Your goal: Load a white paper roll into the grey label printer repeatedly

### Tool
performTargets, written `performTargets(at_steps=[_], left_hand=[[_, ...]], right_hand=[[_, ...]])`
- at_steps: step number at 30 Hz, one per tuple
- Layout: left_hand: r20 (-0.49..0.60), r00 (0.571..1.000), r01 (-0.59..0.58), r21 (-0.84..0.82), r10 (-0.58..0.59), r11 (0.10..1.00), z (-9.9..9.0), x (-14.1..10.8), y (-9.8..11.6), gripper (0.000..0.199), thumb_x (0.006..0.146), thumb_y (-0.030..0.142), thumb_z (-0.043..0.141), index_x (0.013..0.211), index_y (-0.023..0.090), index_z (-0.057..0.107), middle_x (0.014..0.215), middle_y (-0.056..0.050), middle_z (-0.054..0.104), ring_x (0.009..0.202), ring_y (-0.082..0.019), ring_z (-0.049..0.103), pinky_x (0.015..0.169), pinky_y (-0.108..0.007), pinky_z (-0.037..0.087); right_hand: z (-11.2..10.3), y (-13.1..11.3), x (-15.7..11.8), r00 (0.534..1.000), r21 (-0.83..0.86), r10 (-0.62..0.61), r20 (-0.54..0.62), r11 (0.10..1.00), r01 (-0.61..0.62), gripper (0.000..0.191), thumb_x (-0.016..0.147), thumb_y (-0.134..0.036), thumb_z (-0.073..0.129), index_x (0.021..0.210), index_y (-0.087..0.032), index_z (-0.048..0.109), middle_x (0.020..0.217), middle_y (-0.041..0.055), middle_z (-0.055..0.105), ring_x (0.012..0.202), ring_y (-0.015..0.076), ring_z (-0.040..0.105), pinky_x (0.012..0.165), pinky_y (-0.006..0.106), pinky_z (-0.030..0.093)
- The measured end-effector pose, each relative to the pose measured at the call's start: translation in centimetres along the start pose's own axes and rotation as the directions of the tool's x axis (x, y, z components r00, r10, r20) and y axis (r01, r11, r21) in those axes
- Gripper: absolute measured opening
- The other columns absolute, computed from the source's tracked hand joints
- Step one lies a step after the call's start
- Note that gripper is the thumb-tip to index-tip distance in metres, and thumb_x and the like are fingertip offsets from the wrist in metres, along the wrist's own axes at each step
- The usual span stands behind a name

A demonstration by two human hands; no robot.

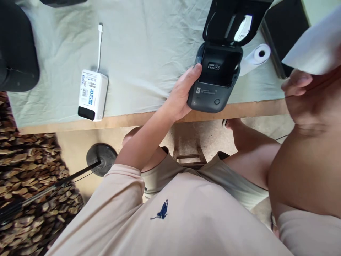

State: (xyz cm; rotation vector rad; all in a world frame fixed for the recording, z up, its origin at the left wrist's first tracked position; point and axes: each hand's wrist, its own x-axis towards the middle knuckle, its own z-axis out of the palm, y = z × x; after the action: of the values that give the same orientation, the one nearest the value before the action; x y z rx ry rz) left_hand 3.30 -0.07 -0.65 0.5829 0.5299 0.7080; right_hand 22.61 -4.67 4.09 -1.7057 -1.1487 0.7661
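My left hand (183, 90) is wrapped round the left side of a dark grey portable label printer (210, 96), its thumb near the rim of the paper bay. The printer's black lid (221, 21) stands swung up, and no roll shows inside the bay. Behind its right side a white paper roll (257, 57) lies on the table. Raised close to the camera at the right, my right hand (298, 85) is closed on white paper (314, 42). That paper is partly cut off by the frame edge, and most of the fingers are hidden.
A white power bank (93, 94) with a short cable lies on the cloth-covered table (138, 53). A dark flat object (285, 32) is at the back right, a black rounded case (16, 49) at the left. Below stand a round-based pole (101, 158) and stacked firewood (29, 160).
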Motion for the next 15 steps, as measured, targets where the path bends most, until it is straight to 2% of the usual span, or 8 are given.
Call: performTargets(at_steps=[2,4,6,7,11,15], left_hand=[[0.008,1.000,-0.003,-0.009,0.004,1.000,0.0,0.0,0.0,0.027,0.075,0.040,0.040,0.087,0.019,0.051,0.084,-0.001,0.058,0.082,-0.014,0.056,0.073,-0.027,0.048],[-0.007,1.000,-0.009,-0.012,0.009,1.000,0.1,0.0,0.0,0.027,0.075,0.040,0.039,0.088,0.019,0.051,0.083,0.000,0.058,0.084,-0.014,0.057,0.076,-0.029,0.048],[-0.022,1.000,-0.006,-0.001,0.006,1.000,0.1,0.1,0.0,0.028,0.075,0.040,0.038,0.088,0.019,0.051,0.082,0.001,0.058,0.086,-0.014,0.057,0.077,-0.029,0.048],[-0.023,1.000,-0.007,0.006,0.007,1.000,0.1,0.1,0.0,0.029,0.075,0.041,0.038,0.088,0.019,0.051,0.083,0.001,0.058,0.086,-0.014,0.057,0.077,-0.029,0.049],[0.004,1.000,-0.016,0.033,0.016,0.999,0.2,0.1,-0.1,0.032,0.076,0.043,0.036,0.092,0.019,0.051,0.085,0.001,0.057,0.089,-0.015,0.056,0.077,-0.027,0.049],[0.007,1.000,-0.011,0.056,0.010,0.998,0.3,0.1,-0.1,0.036,0.077,0.043,0.033,0.095,0.017,0.050,0.089,0.001,0.058,0.095,-0.017,0.054,0.085,-0.030,0.046]], right_hand=[[0.0,1.0,-0.3,0.998,0.133,0.044,-0.048,0.990,-0.037,0.035,0.070,-0.042,0.032,0.101,-0.025,0.033,0.096,-0.0005,0.045,0.053,-0.0028,0.042,0.037,0.013,0.024],[0.2,1.9,-0.6,0.995,0.166,0.055,-0.088,0.985,-0.039,0.038,0.070,-0.044,0.033,0.104,-0.027,0.029,0.099,-0.0015,0.044,0.056,-0.0003,0.047,0.036,0.013,0.025],[0.4,2.8,-0.8,0.992,0.105,0.031,-0.125,0.994,-0.018,0.039,0.072,-0.045,0.030,0.108,-0.031,0.026,0.103,-0.0024,0.043,0.062,0.0024,0.050,0.037,0.013,0.027],[0.5,3.2,-0.9,0.988,0.055,0.007,-0.152,0.998,0.001,0.037,0.073,-0.044,0.030,0.107,-0.031,0.029,0.102,-0.0026,0.044,0.066,0.0029,0.051,0.039,0.013,0.030],[0.8,3.8,-1.4,0.955,-0.152,-0.133,-0.265,0.984,0.095,0.031,0.071,-0.037,0.038,0.093,-0.018,0.046,0.085,-0.0012,0.048,0.077,0.0010,0.047,0.057,0.015,0.036],[1.4,3.6,-1.9,0.951,-0.329,-0.219,-0.220,0.934,0.138,0.032,0.067,-0.034,0.043,0.092,-0.014,0.046,0.084,-0.0007,0.048,0.069,-0.0018,0.044,0.061,0.017,0.035]])
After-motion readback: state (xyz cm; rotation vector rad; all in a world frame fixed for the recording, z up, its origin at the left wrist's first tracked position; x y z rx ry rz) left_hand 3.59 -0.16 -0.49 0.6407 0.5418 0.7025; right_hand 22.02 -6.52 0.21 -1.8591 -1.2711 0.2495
